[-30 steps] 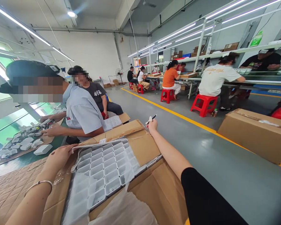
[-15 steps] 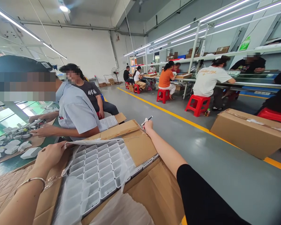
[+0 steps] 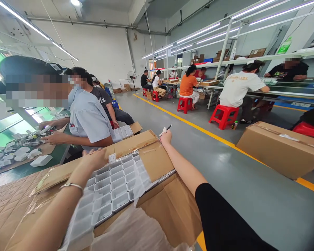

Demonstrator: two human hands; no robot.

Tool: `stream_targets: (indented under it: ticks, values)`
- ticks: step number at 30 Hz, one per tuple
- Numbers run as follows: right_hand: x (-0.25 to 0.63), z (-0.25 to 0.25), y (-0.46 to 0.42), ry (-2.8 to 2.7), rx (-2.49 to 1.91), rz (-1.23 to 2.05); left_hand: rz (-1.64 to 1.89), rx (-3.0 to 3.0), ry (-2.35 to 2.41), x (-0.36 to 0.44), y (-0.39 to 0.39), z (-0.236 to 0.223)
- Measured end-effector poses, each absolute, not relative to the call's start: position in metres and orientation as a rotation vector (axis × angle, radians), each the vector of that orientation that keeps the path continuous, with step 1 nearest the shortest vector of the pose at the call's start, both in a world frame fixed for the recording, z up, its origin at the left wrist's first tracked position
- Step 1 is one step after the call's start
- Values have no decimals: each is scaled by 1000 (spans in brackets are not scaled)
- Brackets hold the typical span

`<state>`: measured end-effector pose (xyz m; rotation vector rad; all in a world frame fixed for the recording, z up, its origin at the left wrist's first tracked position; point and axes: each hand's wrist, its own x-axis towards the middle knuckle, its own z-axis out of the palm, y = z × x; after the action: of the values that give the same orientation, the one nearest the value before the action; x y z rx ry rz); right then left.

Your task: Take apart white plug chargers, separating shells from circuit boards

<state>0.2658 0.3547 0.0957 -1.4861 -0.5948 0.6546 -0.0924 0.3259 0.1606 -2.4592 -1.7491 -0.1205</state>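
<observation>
An open cardboard box (image 3: 157, 157) lies in front of me, with a grid of white plastic compartments (image 3: 118, 181) inside. Translucent white sheeting (image 3: 138, 226) covers the near part of the grid and hangs over the front flap. My left hand (image 3: 94, 161), blurred, is at the far-left box flap; its fingers are smeared, so their grip does not show. At the far corner of the box, my right hand (image 3: 166, 136) is closed around a dark pen (image 3: 169, 127), whose end sticks up past the fingers. White material shows by those fingers.
Close on my left sits a co-worker in a light blue shirt (image 3: 87, 115), handling white parts (image 3: 22, 153) on a green table. A closed carton (image 3: 279, 148) stands on the floor at right. Beyond the yellow floor line, people sit on red stools (image 3: 223, 116) along a workbench.
My left hand has let go of the white sheeting and moved right and up to the box flap. That flap now lies across the left side. My right hand still holds the pen.
</observation>
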Motion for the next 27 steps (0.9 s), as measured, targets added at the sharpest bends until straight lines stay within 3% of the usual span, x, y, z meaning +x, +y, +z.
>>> stream_targets:
  ticks: [4, 8, 17, 27]
  values:
    - [267, 95, 355, -612, -1489, 593, -194, -2552, -1589, -2, 321, 138]
    - [268, 95, 353, -620, -1498, 552, -237, -2611, -1506, 31, 318, 120]
    - [269, 91, 355, -648, -1526, 512, 11, -2818, -1232, 14, 331, 133]
    - [264, 103, 347, -800, -1464, 412, 29, -2686, -1418, -14, 323, 137]
